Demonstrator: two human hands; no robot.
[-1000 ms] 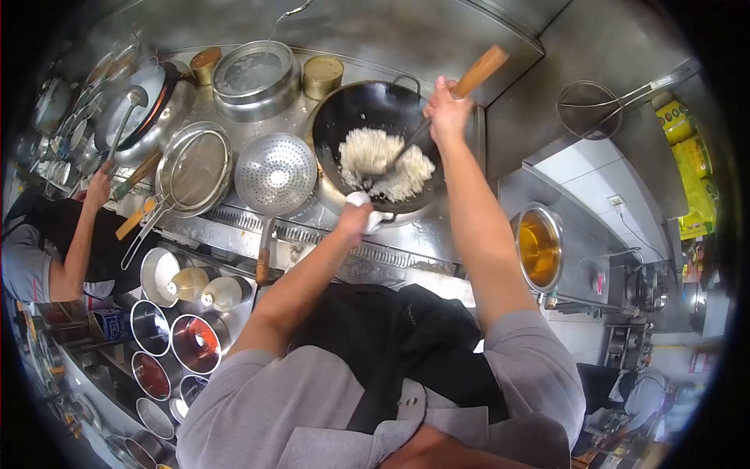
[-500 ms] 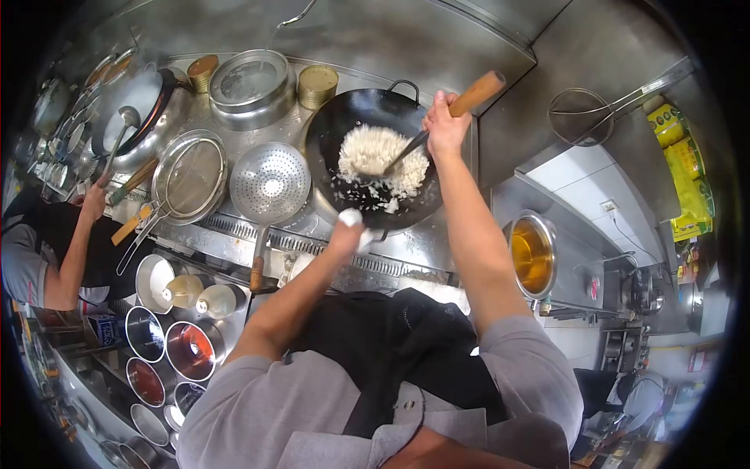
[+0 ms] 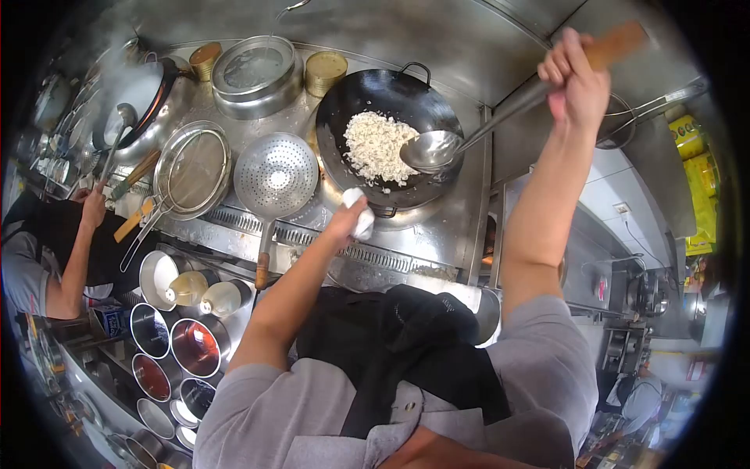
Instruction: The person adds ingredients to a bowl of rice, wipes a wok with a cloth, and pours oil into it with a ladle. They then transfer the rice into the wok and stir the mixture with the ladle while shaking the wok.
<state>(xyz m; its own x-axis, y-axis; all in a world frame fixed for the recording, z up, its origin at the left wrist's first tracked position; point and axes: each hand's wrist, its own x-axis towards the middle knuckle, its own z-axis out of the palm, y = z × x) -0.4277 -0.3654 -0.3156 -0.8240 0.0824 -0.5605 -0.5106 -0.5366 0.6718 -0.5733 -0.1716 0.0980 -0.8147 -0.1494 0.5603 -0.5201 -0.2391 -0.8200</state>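
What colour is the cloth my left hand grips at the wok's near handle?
White; the cloth shows best in the head view.

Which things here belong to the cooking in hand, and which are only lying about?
In use:
wok with rice
ladle, held by the right hand
white cloth, gripped by the left hand at the wok's edge

Lying about:
perforated skimmer
mesh strainer
steel pot
seasoning bowls

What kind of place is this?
Probably a restaurant kitchen: a big wok of rice on a steel range, a long ladle in the right hand, rows of metal seasoning pots, and another person working alongside.
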